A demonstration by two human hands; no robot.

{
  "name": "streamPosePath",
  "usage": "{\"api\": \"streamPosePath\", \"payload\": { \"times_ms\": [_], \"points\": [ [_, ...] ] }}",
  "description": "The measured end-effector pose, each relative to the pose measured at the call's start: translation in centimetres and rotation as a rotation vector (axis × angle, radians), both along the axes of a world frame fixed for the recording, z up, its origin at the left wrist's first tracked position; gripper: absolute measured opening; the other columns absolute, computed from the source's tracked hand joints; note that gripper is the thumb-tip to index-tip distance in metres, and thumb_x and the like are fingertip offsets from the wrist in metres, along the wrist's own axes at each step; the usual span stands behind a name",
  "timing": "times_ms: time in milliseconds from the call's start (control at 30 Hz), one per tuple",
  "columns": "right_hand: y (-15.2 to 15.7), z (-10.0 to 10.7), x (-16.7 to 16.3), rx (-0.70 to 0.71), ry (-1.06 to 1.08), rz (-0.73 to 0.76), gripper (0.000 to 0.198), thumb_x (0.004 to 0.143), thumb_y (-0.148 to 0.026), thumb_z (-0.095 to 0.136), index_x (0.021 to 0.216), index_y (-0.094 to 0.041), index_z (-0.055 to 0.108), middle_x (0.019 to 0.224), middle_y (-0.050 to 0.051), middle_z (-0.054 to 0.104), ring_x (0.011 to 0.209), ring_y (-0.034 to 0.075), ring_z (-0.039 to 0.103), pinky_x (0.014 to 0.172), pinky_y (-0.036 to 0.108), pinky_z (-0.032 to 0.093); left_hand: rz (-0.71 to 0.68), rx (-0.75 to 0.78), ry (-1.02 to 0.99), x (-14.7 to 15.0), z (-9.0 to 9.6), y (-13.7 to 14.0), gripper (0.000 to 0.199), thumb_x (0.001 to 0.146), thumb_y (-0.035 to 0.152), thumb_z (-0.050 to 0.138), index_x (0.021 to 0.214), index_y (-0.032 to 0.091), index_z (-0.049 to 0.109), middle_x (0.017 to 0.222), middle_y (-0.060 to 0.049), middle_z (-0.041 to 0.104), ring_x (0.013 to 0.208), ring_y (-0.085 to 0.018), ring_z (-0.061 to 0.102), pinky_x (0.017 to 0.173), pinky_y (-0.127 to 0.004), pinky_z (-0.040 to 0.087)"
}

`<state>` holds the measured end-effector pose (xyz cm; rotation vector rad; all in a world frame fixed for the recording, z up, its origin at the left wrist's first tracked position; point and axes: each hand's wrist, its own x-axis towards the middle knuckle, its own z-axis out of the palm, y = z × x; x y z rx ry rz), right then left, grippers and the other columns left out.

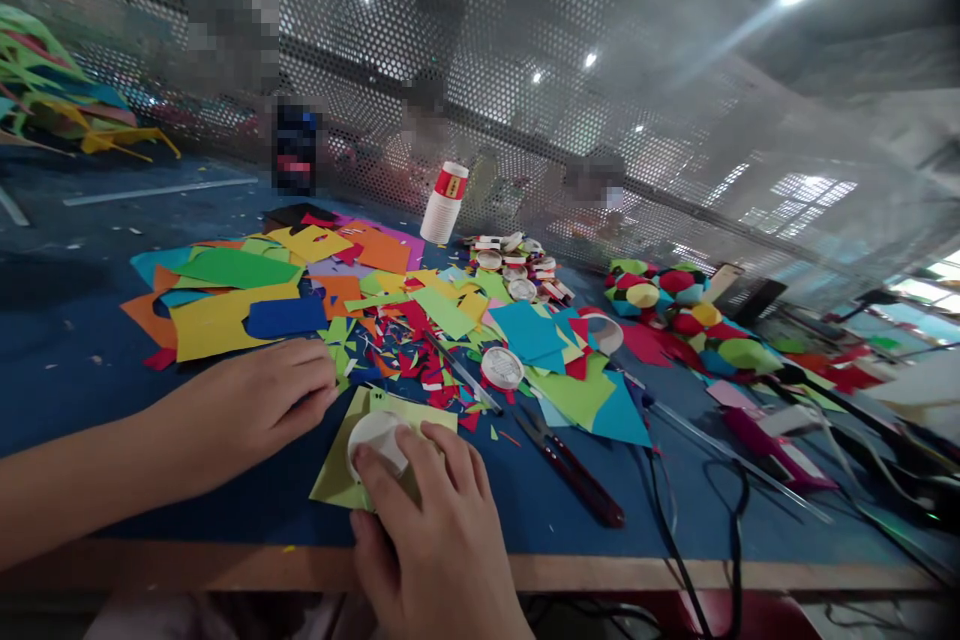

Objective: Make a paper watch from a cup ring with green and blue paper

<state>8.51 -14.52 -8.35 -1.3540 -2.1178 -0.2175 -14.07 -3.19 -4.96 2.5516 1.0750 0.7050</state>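
Note:
My right hand (439, 510) rests on a white round disc (367, 430), like a paper-cup bottom, its fingertips pressing it onto a square of light green paper (330, 480). A small green strip (377, 398) with black dots sticks out at the disc's far edge. Just left of the paper, my left hand (289, 385) hovers with its fingers curled closed; what they hold, if anything, is hidden. Colored paper scraps (405, 345) lie right beyond both hands. Another white disc (502, 369) lies among them.
Dark red-handled scissors (577, 475) lie right of my right hand, near a pen (465, 375). A stack of paper cups (445, 203) stands behind larger colored sheets (232, 268). Black cables (735, 520) hang over the table edge (637, 575). A pink case (776, 445) lies at right.

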Motion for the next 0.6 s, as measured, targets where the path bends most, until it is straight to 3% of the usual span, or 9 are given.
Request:
{"api": "streamPosePath", "payload": {
  "times_ms": [67, 133, 233, 367, 500, 600],
  "points": [
    [0.1, 0.5, 0.0, -0.01, -0.015, 0.018, 0.034, 0.109, -0.04, 0.054, 0.136, -0.028, 0.071, 0.133, 0.011, 0.075, 0.119, 0.039, 0.066, 0.092, 0.062, 0.066, -0.003, 0.052, -0.001, -0.2, -0.2, 0.0, 0.034, 0.109, 0.035, 0.045, 0.085, 0.023, 0.066, 0.089, -0.002, 0.068, 0.086, -0.022, 0.064, 0.079, -0.033, 0.049],
    [0.1, 0.9, 0.0, -0.017, -0.024, 0.037, 0.032, 0.107, -0.039, 0.056, 0.133, -0.026, 0.072, 0.13, 0.012, 0.077, 0.116, 0.04, 0.067, 0.088, 0.063, 0.068, -0.018, 0.096, -0.019, -0.4, -0.3, -0.2, 0.026, 0.107, 0.026, 0.046, 0.1, 0.023, 0.071, 0.108, -0.002, 0.074, 0.101, -0.022, 0.069, 0.091, -0.033, 0.053],
    [-0.1, 1.0, 0.0, -0.015, -0.023, 0.043, 0.031, 0.105, -0.034, 0.059, 0.131, -0.025, 0.073, 0.127, 0.013, 0.078, 0.117, 0.04, 0.068, 0.087, 0.064, 0.068, -0.207, 0.207, -0.093, -0.5, -0.4, -0.9, 0.035, 0.104, 0.013, 0.048, 0.124, 0.029, 0.071, 0.131, 0.002, 0.076, 0.121, -0.018, 0.071, 0.108, -0.027, 0.053],
    [-0.3, 0.7, 0.2, -0.023, -0.025, 0.03, 0.034, 0.094, -0.02, 0.06, 0.126, -0.023, 0.072, 0.131, 0.012, 0.076, 0.121, 0.04, 0.066, 0.092, 0.064, 0.067, -0.453, 0.327, -0.081, 0.1, -0.2, -1.9, 0.038, 0.1, 0.009, 0.052, 0.128, 0.028, 0.07, 0.127, 0.001, 0.082, 0.116, -0.016, 0.076, 0.107, -0.023, 0.056],
    [-0.2, 0.6, 0.1, -0.002, -0.011, 0.028, 0.041, 0.083, -0.012, 0.056, 0.121, -0.021, 0.071, 0.131, 0.011, 0.077, 0.121, 0.042, 0.068, 0.091, 0.064, 0.067, -0.457, 0.274, -0.09, 0.5, -0.8, -1.9, 0.037, 0.103, 0.011, 0.05, 0.13, 0.028, 0.066, 0.123, 0.0, 0.082, 0.11, -0.017, 0.077, 0.101, -0.026, 0.058],
    [-0.1, 0.5, -0.1, 0.071, 0.006, 0.021, 0.043, 0.084, -0.009, 0.052, 0.122, -0.019, 0.069, 0.131, 0.01, 0.078, 0.122, 0.039, 0.068, 0.092, 0.058, 0.067, -0.465, 0.255, -0.088, 0.5, -1.1, -1.6, 0.042, 0.101, 0.011, 0.051, 0.137, 0.028, 0.062, 0.121, 0.0, 0.082, 0.105, -0.017, 0.077, 0.095, -0.026, 0.058]
  ]
}}
